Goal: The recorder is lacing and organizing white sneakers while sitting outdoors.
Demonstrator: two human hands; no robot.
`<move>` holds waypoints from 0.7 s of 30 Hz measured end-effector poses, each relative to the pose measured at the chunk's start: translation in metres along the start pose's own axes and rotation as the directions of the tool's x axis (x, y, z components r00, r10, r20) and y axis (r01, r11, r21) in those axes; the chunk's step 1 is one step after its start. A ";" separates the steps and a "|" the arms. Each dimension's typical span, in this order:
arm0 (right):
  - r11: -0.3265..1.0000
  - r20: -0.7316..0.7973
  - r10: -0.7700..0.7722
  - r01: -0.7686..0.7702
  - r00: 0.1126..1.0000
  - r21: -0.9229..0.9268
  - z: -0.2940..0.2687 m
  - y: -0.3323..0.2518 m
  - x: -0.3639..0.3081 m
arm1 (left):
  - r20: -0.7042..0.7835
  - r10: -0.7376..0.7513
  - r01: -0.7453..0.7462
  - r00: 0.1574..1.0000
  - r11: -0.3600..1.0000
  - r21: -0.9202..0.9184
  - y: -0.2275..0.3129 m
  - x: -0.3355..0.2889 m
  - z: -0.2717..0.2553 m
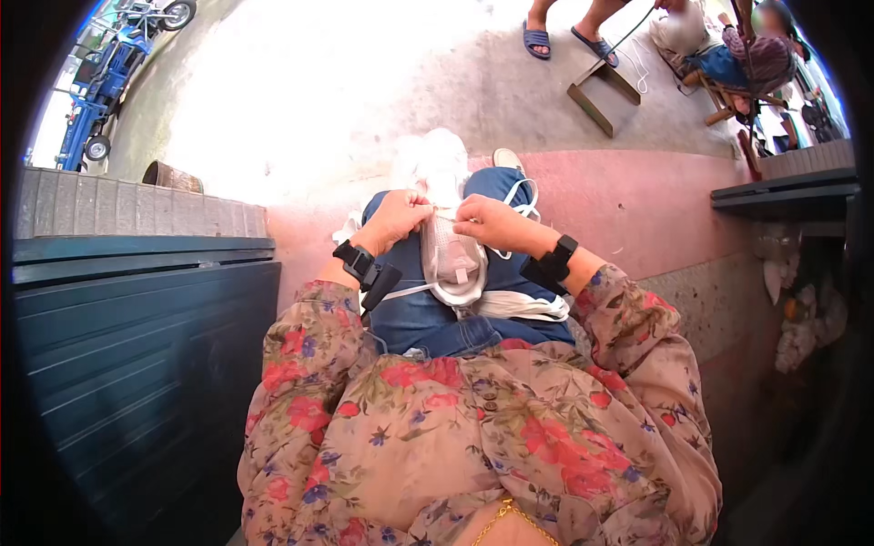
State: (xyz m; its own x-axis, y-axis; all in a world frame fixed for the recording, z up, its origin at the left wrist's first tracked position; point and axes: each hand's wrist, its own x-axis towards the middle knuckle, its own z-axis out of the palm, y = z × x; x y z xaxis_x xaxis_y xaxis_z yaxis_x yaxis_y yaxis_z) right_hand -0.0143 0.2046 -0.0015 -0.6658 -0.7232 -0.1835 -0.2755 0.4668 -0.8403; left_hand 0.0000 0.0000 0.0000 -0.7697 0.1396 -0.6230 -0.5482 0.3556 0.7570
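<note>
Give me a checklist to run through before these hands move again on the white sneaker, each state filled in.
1. White sneaker resting on the blue jeans: ok.
2. Left hand and right hand both at the sneaker's upper: ok.
3. What each hand pinches: cannot tell, too small.
4. White lace bundle beside the sneaker, on the right-thigh side: ok.
5. Loose white strand clear of the left black wrist device: cannot tell.
6. Sneaker's far end clearly visible: not ok, glare.

Your left hand [398,218] and right hand [494,224] pinch a small piece [440,211] over the white shoe [453,250]; its kind is too small to tell.
</note>
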 end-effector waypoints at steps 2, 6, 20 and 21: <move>0.996 0.042 0.035 -0.031 0.999 -0.081 0.000 -0.006 -0.001 | -0.019 0.063 -0.064 0.998 0.998 -0.029 -0.005 0.002 0.003; 0.995 0.053 0.054 -0.050 0.997 -0.086 0.009 -0.021 -0.005 | -0.127 0.219 -0.199 0.967 0.968 0.156 -0.015 0.008 0.009; 0.999 0.020 0.043 -0.042 0.999 -0.032 0.021 -0.028 -0.021 | -0.045 0.016 -0.022 0.999 0.987 -0.157 0.004 0.023 0.008; 0.999 0.018 0.024 -0.024 1.000 -0.031 0.021 -0.028 -0.021 | -0.051 0.014 -0.022 0.999 0.988 -0.155 0.005 0.020 0.004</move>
State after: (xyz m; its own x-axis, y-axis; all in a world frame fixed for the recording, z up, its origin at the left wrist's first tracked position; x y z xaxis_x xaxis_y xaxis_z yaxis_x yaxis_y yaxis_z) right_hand 0.0219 0.1963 0.0151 -0.6594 -0.7210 -0.2131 -0.2810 0.4992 -0.8196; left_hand -0.0163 0.0081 -0.0095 -0.7929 0.0972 -0.6016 -0.5755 0.2050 0.7917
